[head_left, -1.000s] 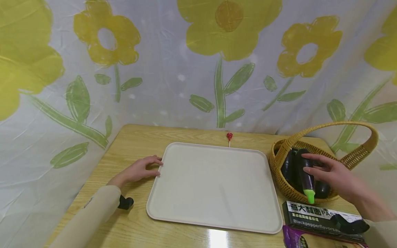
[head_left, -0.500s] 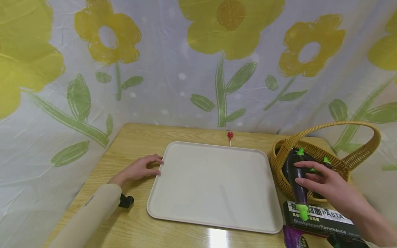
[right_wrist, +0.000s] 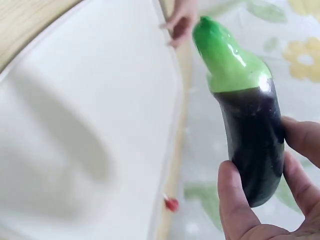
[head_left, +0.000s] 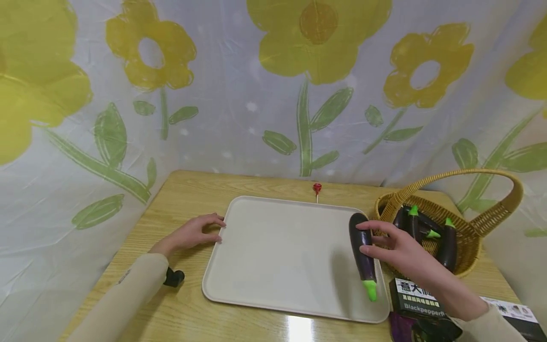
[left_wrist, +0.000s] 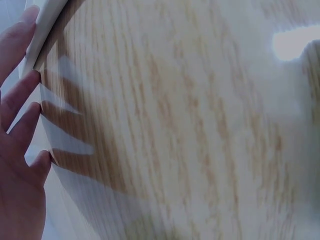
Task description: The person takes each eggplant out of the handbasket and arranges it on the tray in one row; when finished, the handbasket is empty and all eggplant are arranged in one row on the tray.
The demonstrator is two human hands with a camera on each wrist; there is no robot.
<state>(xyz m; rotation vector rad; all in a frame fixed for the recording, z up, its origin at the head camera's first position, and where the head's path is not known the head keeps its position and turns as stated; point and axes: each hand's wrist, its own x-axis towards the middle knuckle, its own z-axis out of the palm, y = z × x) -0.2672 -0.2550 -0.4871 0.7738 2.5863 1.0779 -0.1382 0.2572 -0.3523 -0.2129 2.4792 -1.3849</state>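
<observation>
An eggplant (head_left: 364,259) with a bright green stem end is pinched between the thumb and fingers of my right hand (head_left: 399,247). It hangs over the right side of a white tray (head_left: 290,256), stem end toward me, its shadow falling on the tray to its left. The right wrist view shows the glossy dark body of the eggplant (right_wrist: 252,132) between the fingertips. At the tray's left edge my left hand (head_left: 196,232) rests with its fingertips at the rim. Its fingers (left_wrist: 20,122) are spread and nearly straight in the left wrist view.
A wicker basket (head_left: 472,249) with a tall handle stands right of the tray, holding several more eggplants (head_left: 447,244). In front of it lie a black pasta box (head_left: 416,299) and a purple package (head_left: 400,327), partly under my right forearm. A red lollipop (head_left: 317,188) lies behind the tray.
My right hand has lifted the eggplant out of the basket and carried it left, over the tray's right side. The left hand has stayed at the tray's edge.
</observation>
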